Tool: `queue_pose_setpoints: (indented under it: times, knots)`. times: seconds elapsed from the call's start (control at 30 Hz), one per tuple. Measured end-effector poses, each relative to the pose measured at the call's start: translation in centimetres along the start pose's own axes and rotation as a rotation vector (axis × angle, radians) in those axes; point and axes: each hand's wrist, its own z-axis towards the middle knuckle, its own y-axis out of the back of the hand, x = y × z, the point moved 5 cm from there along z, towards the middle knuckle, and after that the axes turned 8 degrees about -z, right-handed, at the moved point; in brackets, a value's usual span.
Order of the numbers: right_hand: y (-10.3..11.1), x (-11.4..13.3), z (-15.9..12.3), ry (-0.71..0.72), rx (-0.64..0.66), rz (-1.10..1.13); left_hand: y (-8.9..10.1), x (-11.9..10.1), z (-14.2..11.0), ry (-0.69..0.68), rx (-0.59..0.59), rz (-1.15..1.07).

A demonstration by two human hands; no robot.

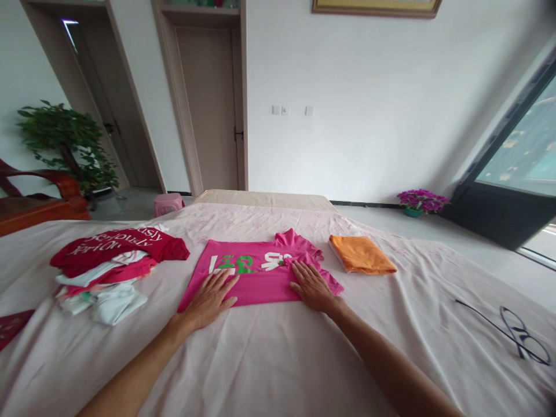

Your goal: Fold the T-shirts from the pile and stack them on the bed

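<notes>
A bright pink T-shirt (260, 288) with white and green lettering lies in front of me, its near side folded over toward the middle. Flat on its left part rests my left hand (211, 298), fingers stretched out. My right hand (313, 286) presses on the shirt's right part near the sleeve, also with fingers extended. To the right of the shirt sits a folded orange garment (362, 255). On the left is a loose pile of clothes, with a red shirt (117, 246) with white lettering on top and a white garment (117, 302) at its near edge.
A pale pink cloth (260, 359) covers the wide surface under the clothes. Eyeglasses (516, 333) lie at the right, and a dark red item (15, 327) is at the left edge. Beyond stand a pink stool (168, 204), a wooden chair (56, 191) and purple flowers (421, 200).
</notes>
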Motion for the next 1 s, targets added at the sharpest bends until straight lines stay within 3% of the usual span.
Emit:
queue_pose_setpoints:
  times: [0.1,0.2,0.33,0.4,0.53,0.67,0.9,1.0]
  knots:
    - [0.3,-2.1,-0.7,-0.048,0.04,-0.012,0.9,1.4,-1.4,-0.025,-0.012,0.016]
    - [2.2,-3.3,-1.9,-0.087,0.099,0.038,2.4,2.5,-3.4,-0.072,-0.009,-0.012]
    - [6.1,-2.7,-4.0,0.12,0.111,0.233,4.1,3.8,-6.0,-0.097,0.019,-0.102]
    - [7.0,-2.3,-4.4,0.181,0.138,0.272,4.5,4.1,-6.7,-0.129,0.048,-0.102]
    - [6.7,-1.9,-3.3,0.149,0.19,0.175,5.1,4.2,-6.4,-0.103,-0.014,-0.014]
    - [6.9,-1.8,-2.5,0.137,0.16,0.118,5.8,3.9,-6.1,-0.037,-0.118,0.021]
    - [9.3,-1.9,-4.8,0.156,0.238,0.219,7.5,2.5,-7.1,-0.005,-0.003,-0.063]
    - [9.8,-3.1,-3.8,0.014,0.233,0.275,7.9,1.9,-5.9,0.087,0.001,-0.111]
